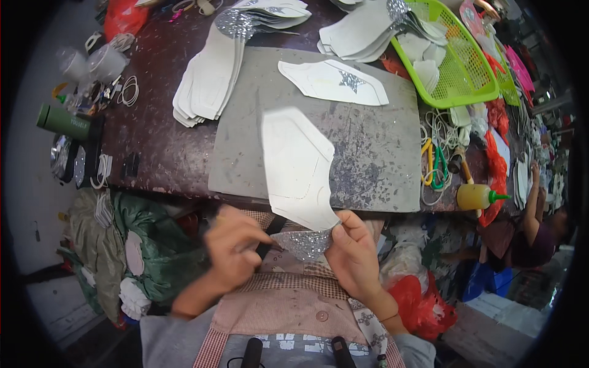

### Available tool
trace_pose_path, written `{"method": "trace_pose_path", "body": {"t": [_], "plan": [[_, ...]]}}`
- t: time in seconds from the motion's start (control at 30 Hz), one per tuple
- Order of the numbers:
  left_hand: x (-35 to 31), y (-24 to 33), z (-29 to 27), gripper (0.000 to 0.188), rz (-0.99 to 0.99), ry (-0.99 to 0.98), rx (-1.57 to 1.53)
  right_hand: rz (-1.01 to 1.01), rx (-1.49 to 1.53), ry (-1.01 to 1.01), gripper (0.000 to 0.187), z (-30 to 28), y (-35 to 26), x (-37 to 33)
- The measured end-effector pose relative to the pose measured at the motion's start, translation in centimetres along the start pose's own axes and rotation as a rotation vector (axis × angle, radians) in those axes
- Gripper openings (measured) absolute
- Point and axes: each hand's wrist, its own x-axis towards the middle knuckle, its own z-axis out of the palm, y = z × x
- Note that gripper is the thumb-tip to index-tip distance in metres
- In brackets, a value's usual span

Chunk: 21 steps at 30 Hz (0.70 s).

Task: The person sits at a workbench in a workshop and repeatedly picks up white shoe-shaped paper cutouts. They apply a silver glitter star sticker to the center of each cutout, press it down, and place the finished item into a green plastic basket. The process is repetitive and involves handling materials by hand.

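Observation:
A white shoe-upper piece (296,161) with faint marked lines and a silver glitter end (305,244) stretches from the table edge to my lap. My right hand (354,253) pinches it where white meets glitter, thumb on top. Beside the glitter's left tip is my left hand (234,246), slightly blurred, its fingers curled and the index finger pointing at that edge. Something small and greyish shows between its fingers, too unclear to name. On the grey board (374,141) lies another white piece (328,81) with a silver star.
Stacks of white and glitter pieces (211,76) lie at the back, beside a green basket (457,80). To the right are scissors (435,165) and a yellow glue bottle (475,197). A green flask (64,122) is on the left. Another person (532,239) sits far right.

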Motion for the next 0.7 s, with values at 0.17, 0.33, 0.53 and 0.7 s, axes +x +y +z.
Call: {"method": "trace_pose_path", "body": {"t": [0.17,0.33,0.53,0.7], "plan": [[-2.3,1.6,3.2,0.024,-0.719,-0.036,-0.660,-0.038,-0.038,0.021,0.017,-2.2,2.2,-1.4],[-1.5,2.3,2.3,0.019,-0.883,-0.148,-0.718,0.029,-0.436,-0.077,0.022,-2.7,0.3,-1.6],[-1.7,2.2,2.7,0.012,-0.813,-0.062,-0.524,0.118,-0.683,0.017,0.013,-2.3,0.1,-1.0],[-1.5,2.4,2.8,0.014,-0.749,-0.019,-0.364,0.126,-0.635,-0.030,0.014,-2.5,0.4,-1.0]]}}
